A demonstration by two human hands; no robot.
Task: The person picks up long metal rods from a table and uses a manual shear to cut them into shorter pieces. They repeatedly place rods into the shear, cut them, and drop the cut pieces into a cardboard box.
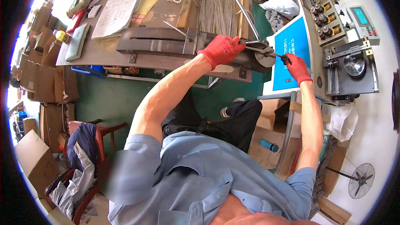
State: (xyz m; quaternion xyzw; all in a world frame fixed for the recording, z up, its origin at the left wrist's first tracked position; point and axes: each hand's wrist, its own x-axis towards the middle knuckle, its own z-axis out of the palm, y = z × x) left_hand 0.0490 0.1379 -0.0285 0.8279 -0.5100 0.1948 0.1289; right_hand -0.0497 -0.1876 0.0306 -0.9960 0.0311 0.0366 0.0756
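Here, right of upper centre, metal tool (pixel 260 47), long axis sloping down rightward, lies just right of left hand (pixel 223 51), nearer one, fingers curled, exact grip unclear; right hand (pixel 298 69), beyond tool's right end, closed around black handle (pixel 286 58).

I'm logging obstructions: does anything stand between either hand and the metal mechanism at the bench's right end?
Nothing visible does. The left hand is at the left side of the metal mechanism; the right hand is closed on a dark end piece at its right. The long metal rod slants away beyond, not in between.
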